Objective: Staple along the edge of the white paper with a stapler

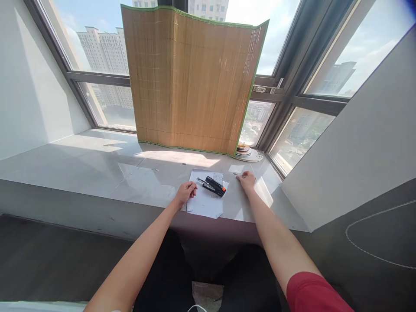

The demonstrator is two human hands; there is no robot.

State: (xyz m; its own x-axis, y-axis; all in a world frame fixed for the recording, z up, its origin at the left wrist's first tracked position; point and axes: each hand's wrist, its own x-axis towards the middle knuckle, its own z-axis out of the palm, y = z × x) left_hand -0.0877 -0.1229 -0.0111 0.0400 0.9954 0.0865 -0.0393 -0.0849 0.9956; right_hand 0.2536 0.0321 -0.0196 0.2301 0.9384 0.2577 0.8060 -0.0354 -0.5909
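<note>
On the white paper (204,206) lies a black stapler (213,185) with an orange part at its back end. It is opened up, and its metal staple tray shows. My left hand (187,192) rests over the paper's left edge, fingers curled closed, just left of the stapler; anything inside them is hidden. To the right of the paper, my right hand (247,180) reaches down to the sill with its fingertips drawn together. Right beside those fingertips is a small staple strip (235,173). Whether the fingers grip anything is too small to tell.
A bamboo mat (195,82) with green edging stands upright against the window. Stacked plates or discs (243,151) sit behind its right corner. Another small dark piece (184,164) lies on the tiled sill (97,173), whose front edge runs close before me.
</note>
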